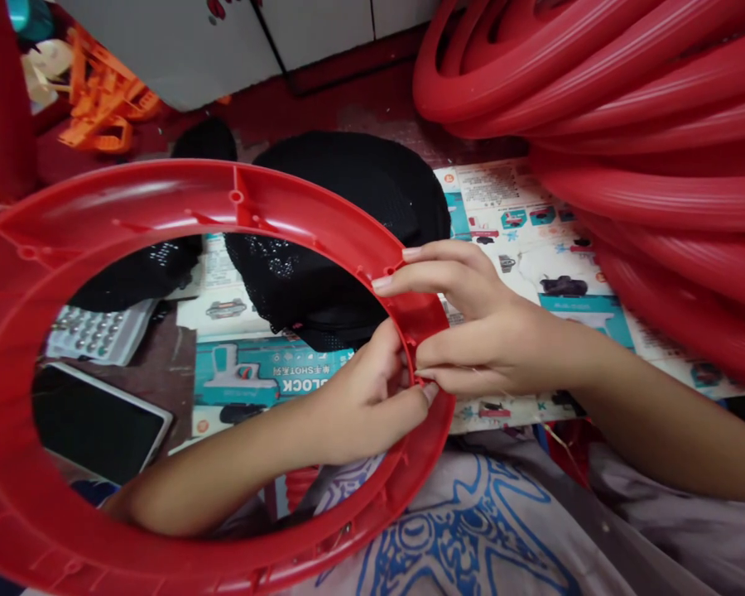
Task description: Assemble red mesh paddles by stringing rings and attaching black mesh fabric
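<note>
A large red plastic ring (180,194), hollow on the side facing me and ribbed inside, is held tilted over my lap. My left hand (372,397) reaches through the ring's opening and grips its right-hand rim from within, thumb over the edge. On the same stretch of rim, my right hand (472,331) presses from outside, its upper fingers lying on the ring's wall and its lower fingertips close to my left thumb. Whether a small part sits between those fingertips is hidden.
Many red rings (596,108) are stacked at the right. Behind the held ring lie a black mesh cap (360,190) and printed cardboard (490,194). A phone (93,422), a calculator (103,331) and orange plastic parts (108,95) are at the left.
</note>
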`<state>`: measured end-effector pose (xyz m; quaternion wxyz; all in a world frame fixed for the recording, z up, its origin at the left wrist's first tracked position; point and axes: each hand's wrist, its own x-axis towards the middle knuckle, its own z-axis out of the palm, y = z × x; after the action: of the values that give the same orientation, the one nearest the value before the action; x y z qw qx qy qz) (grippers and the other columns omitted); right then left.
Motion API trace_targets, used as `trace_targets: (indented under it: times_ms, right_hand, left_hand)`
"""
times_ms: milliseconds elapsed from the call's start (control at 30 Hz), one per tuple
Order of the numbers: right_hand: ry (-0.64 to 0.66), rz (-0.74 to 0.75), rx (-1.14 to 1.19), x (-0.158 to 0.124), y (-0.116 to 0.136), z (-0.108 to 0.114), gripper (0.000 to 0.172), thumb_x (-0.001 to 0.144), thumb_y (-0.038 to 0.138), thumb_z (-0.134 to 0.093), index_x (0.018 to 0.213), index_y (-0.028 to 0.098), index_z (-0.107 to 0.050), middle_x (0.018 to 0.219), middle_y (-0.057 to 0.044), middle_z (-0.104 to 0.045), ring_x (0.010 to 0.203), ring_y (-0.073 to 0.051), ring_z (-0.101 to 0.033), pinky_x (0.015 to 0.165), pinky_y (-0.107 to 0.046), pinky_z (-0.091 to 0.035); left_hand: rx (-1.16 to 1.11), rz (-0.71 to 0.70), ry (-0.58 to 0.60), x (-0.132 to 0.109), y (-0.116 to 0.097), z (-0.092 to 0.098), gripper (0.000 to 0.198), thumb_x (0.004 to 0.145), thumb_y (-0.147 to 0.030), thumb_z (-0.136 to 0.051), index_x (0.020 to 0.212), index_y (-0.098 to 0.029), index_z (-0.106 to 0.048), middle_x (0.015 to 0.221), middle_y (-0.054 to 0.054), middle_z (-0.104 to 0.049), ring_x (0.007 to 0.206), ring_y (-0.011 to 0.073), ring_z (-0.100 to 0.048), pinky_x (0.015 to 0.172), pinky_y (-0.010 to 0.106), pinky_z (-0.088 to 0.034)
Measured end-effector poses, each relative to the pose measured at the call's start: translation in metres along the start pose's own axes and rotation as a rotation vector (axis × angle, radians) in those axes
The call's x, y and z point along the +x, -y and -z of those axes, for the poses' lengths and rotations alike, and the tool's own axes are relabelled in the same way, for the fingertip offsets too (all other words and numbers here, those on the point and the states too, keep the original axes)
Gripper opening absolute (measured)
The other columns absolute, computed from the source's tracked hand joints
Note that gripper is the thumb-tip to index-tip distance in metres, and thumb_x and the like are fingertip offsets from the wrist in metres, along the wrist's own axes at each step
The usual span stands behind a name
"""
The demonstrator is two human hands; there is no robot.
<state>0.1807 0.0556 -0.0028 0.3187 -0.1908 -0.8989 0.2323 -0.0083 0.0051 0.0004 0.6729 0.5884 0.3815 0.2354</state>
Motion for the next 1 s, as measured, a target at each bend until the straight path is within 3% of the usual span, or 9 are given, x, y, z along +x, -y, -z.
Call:
trace_targets:
  times_ms: [133, 333, 467, 600, 800, 900, 1000]
  right_hand:
    - [-0.052, -0.041, 0.025, 0.0004, 0.0003, -0.0018, 0.014, 0.083, 0.024, -0.062, 0.072, 0.023, -0.07, 0.136, -0.001, -0.048, 0.131, -0.026, -0.038, 0.114, -0.047, -0.033]
    - [-0.089, -0.073, 0.09, 0.0023, -0.0005, 0.0038, 0.013, 0.088, 0.021, -0.059, 0.083, 0.022, -0.07, 0.135, -0.004, -0.05, 0.125, -0.021, -0.045, 0.109, -0.044, -0.039]
    - [-0.135, -0.027, 0.013, 0.0018, -0.0035, 0.0019, 0.012, 0.09, 0.021, -0.057, 0.088, 0.021, -0.069, 0.13, -0.005, -0.054, 0.118, -0.021, -0.049, 0.105, -0.044, -0.041]
    - [-0.153, -0.002, 0.001, 0.0013, -0.0053, -0.0009, 0.01, 0.091, 0.021, -0.058, 0.088, 0.022, -0.067, 0.122, -0.004, -0.059, 0.113, -0.02, -0.051, 0.099, -0.041, -0.045]
    - [-0.078, 0.011, -0.022, 0.0007, -0.0053, 0.0033, 0.008, 0.09, 0.019, -0.06, 0.087, 0.021, -0.067, 0.108, -0.002, -0.067, 0.104, -0.02, -0.051, 0.092, -0.038, -0.046]
    - [-0.087, 0.001, -0.019, -0.0002, -0.0067, 0.0049, 0.007, 0.089, 0.021, -0.061, 0.089, 0.02, -0.068, 0.106, -0.003, -0.068, 0.104, -0.02, -0.053, 0.091, -0.039, -0.045]
    - [-0.09, -0.014, -0.017, -0.0005, -0.0088, 0.0047, 0.008, 0.09, 0.022, -0.061, 0.089, 0.021, -0.069, 0.103, -0.003, -0.069, 0.104, -0.019, -0.054, 0.092, -0.039, -0.046]
  left_hand:
    - [0.054, -0.041, -0.038, -0.0002, -0.0008, -0.0001, 0.044, 0.083, -0.013, -0.05, 0.124, -0.019, -0.035, 0.117, 0.007, -0.052, 0.116, 0.0228, -0.051, 0.096, 0.037, -0.046]
    - [0.14, 0.015, -0.129, -0.0003, 0.0019, -0.0023, 0.047, 0.08, -0.011, -0.048, 0.123, -0.021, -0.036, 0.117, 0.005, -0.052, 0.119, 0.0234, -0.049, 0.103, 0.039, -0.042]
    - [0.229, 0.094, -0.074, -0.0004, 0.0025, -0.0024, 0.045, 0.081, -0.013, -0.047, 0.123, -0.018, -0.032, 0.125, 0.011, -0.049, 0.12, 0.026, -0.048, 0.104, 0.044, -0.042]
    - [0.282, 0.054, -0.001, -0.0008, 0.0004, -0.001, 0.046, 0.08, -0.014, -0.048, 0.123, -0.017, -0.031, 0.124, 0.012, -0.049, 0.117, 0.026, -0.05, 0.1, 0.044, -0.044]
    - [0.266, 0.024, 0.054, 0.0004, -0.0006, -0.0006, 0.041, 0.081, -0.014, -0.048, 0.12, -0.017, -0.035, 0.127, 0.013, -0.048, 0.125, 0.0282, -0.046, 0.107, 0.046, -0.041]
    - [0.266, 0.029, 0.048, 0.0013, -0.0014, -0.0003, 0.046, 0.081, -0.016, -0.05, 0.125, -0.016, -0.037, 0.12, 0.012, -0.052, 0.126, 0.0309, -0.045, 0.109, 0.05, -0.037]
    - [0.273, 0.068, 0.065, 0.0016, -0.0023, 0.0007, 0.055, 0.083, -0.018, -0.049, 0.134, -0.014, -0.031, 0.128, 0.015, -0.048, 0.128, 0.031, -0.043, 0.109, 0.05, -0.038]
